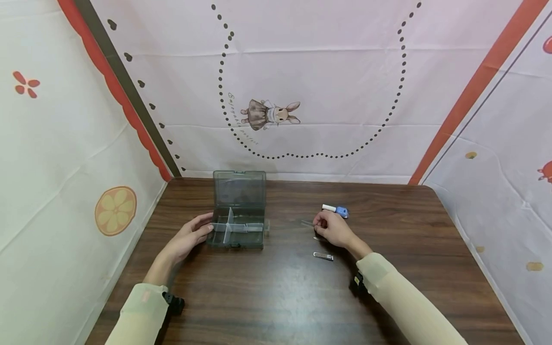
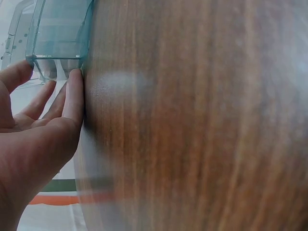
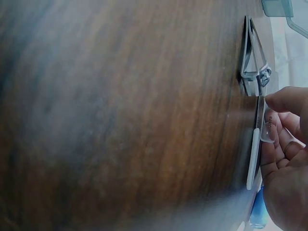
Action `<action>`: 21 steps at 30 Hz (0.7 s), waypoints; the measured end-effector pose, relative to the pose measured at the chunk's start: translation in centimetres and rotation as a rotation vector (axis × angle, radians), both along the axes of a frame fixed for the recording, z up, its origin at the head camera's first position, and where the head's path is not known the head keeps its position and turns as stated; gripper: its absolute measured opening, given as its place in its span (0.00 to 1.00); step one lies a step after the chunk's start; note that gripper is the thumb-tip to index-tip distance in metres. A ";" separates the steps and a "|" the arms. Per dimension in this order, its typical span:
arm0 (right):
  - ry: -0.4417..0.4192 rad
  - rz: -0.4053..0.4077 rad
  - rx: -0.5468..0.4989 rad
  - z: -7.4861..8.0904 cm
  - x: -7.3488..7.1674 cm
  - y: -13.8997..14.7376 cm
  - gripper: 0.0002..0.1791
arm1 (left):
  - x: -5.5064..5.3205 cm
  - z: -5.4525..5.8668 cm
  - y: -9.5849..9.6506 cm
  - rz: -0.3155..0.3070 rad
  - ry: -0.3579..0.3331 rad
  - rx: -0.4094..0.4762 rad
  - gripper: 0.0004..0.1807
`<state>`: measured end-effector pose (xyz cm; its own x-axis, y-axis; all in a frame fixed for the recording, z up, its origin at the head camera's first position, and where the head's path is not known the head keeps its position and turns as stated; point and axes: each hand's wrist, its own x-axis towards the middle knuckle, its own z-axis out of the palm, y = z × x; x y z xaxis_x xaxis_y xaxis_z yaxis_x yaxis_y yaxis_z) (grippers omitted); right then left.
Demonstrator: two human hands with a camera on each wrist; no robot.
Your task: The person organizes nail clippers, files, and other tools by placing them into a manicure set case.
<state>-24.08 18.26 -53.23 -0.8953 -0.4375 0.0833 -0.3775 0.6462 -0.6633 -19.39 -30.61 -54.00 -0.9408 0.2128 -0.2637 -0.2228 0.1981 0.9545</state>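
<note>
My left hand is at the left side of a translucent green compartment box, its extended fingers touching the side wall. The lid stands raised at the back, and pale dividers split the inside. In the right wrist view, the thumb and fingers of my right hand pinch a small clear plastic piece with a rounded end and tiny lettering. Its exact kind I cannot tell. Nearer the front lies a silver nail clipper. A small thin white piece lies by the right hand.
Behind my right hand lies a blue item with a white end. The brown wooden table meets printed cloth walls at the back and both sides.
</note>
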 end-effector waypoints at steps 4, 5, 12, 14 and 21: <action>0.009 0.010 0.001 0.0 0.0 0.0 0.03 | 0.0 -0.1 0.0 0.003 -0.001 0.003 0.36; 0.013 0.014 0.001 0.0 0.0 0.0 0.03 | 0.1 -0.1 0.0 0.004 -0.003 0.005 0.36; 0.022 0.025 0.002 -0.3 0.1 -0.1 0.03 | 0.4 0.0 -0.3 -0.004 -0.010 0.011 0.38; 0.015 0.018 0.003 -0.3 0.1 -0.1 0.03 | 0.3 0.0 -0.3 -0.005 -0.008 0.015 0.37; 0.028 0.017 0.003 -0.3 0.1 0.1 0.02 | 0.1 0.2 0.0 -0.007 -0.017 0.011 0.36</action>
